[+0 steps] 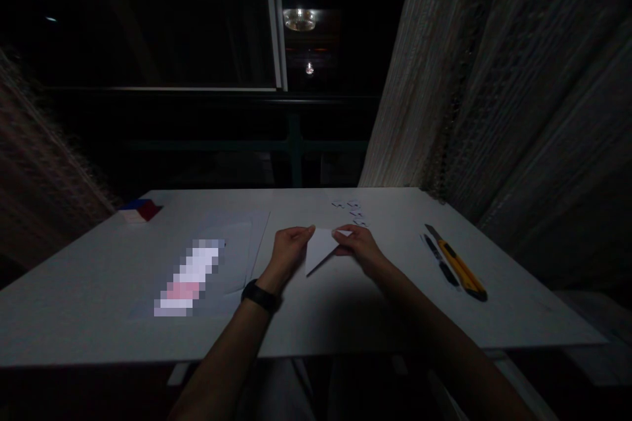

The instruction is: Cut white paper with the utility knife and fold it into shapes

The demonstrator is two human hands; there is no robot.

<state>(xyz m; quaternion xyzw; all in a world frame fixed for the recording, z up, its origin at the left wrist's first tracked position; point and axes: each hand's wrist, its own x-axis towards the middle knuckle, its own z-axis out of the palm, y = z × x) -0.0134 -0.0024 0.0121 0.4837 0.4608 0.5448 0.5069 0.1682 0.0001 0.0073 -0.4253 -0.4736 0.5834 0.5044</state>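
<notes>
- The white paper (320, 248) is between the two hands, raised toward the person from the counter (79, 316); whether its lower tip touches the surface, I cannot tell.
- The left hand (291, 248) is closed in a pinch, thumb at the paper's upper left corner.
- The right hand (363, 250) pinches the paper's right side, thumb on the near face, fingers curled behind.
- The paper shows as a triangle, one point hanging down below and between the hands, nearer the left.
- A dark band (261, 297) circles the left wrist.
- Just beyond the right hand lie small marked pieces (356, 212).
- Well to the right of the right hand are a yellow cutter knife (459, 266) and, just beside it, a slim dark pen-like item (440, 262).
- Left of the left hand lie pale sheets (240, 256), partly blurred out.
</notes>
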